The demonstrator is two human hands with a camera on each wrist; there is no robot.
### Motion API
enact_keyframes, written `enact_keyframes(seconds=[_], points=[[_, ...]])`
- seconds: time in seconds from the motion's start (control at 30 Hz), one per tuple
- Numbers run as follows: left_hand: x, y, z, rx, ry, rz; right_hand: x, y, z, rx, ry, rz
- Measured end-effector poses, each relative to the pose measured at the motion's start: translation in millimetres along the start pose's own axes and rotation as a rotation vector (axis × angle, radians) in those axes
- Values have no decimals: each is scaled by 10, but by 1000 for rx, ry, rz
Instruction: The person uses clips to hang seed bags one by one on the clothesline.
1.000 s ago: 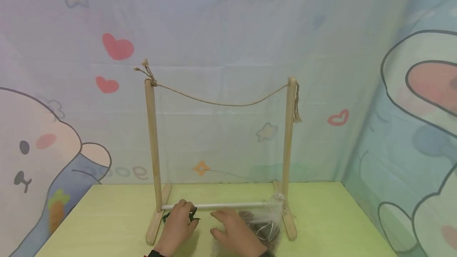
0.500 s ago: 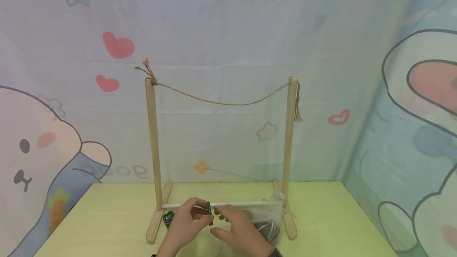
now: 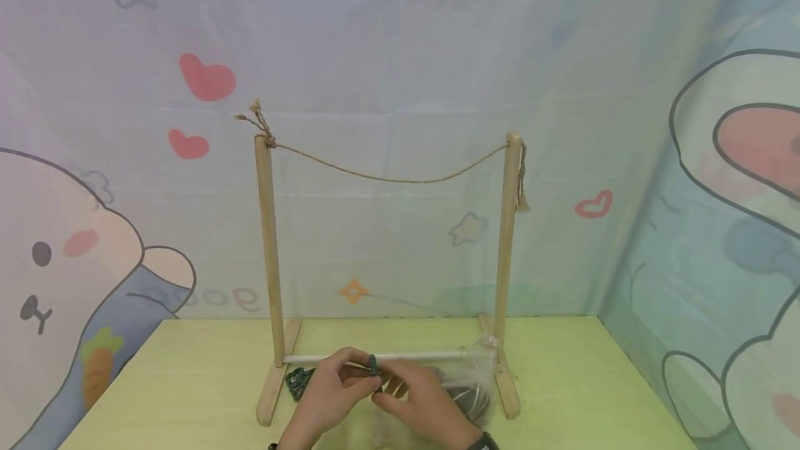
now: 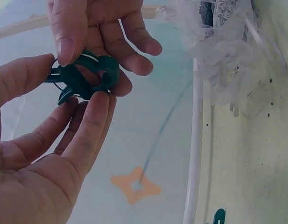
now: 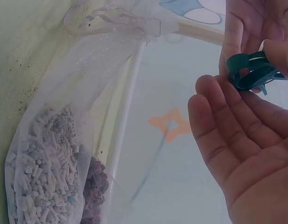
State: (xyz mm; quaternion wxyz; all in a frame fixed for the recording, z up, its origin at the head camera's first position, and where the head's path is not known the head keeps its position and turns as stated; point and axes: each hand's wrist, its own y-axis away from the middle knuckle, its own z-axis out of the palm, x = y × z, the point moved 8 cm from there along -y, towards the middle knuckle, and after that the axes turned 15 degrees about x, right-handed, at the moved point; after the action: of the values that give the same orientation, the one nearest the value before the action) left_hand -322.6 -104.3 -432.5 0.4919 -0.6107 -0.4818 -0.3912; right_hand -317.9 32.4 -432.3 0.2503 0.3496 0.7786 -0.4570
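Between both hands, just in front of the white rod, is a green plastic plant clip (image 4: 111, 74) with a thin metal ring spring. My left hand (image 3: 328, 394) pinches its handle end between thumb and fingertips. From the other side, my right hand (image 3: 428, 401) has its thumb on the clip and a finger behind it, while its other fingers stay spread, as the right wrist view shows. More green clips (image 3: 296, 383) lie in a small heap on the table, left of my left hand. One loose green clip (image 4: 219, 217) shows at the bottom of the left wrist view.
A wooden stand with a left post (image 3: 267, 248) and right post (image 3: 507, 248) carries a sagging twine (image 3: 400, 180) on top and a white rod (image 3: 431, 355) low down. A clear mesh bag of pale pellets (image 5: 48, 177) lies by the right foot. Dark crumbs dot the table (image 3: 562, 367).
My left hand has lifted one clip from the heap and carried it right, to the middle. My right hand has come in to meet it and now touches the clip.
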Motion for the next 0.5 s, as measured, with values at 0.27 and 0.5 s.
enact_keyframes(seconds=[0.27,0.5], points=[[54,-10,-61,-15,-25,51,-52,-4,-101,57,56,-27],[128,-4,-95,-34,-63,139,-113,-17,-165,54,120,-32]])
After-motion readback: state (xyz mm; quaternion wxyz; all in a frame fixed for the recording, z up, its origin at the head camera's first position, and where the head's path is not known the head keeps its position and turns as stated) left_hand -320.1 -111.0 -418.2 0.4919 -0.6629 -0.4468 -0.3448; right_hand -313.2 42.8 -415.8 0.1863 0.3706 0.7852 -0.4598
